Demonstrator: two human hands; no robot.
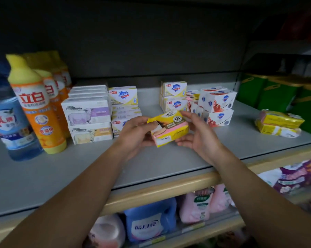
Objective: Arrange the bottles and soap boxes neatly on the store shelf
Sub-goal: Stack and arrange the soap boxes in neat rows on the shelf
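While both hands grip it, left hand (135, 133) and right hand (197, 135) at either end, the yellow-pink soap pack (169, 128) sits above the shelf (151, 167), just in front of the Safeguard boxes (174, 99), tilted.

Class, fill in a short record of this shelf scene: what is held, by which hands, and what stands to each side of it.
held item: yellow and pink soap pack, above the shelf
left hand: grips its left end
right hand: holds its right side
to the left: sheep soap boxes, orange bottles
to the right: red and white soap boxes, yellow packs
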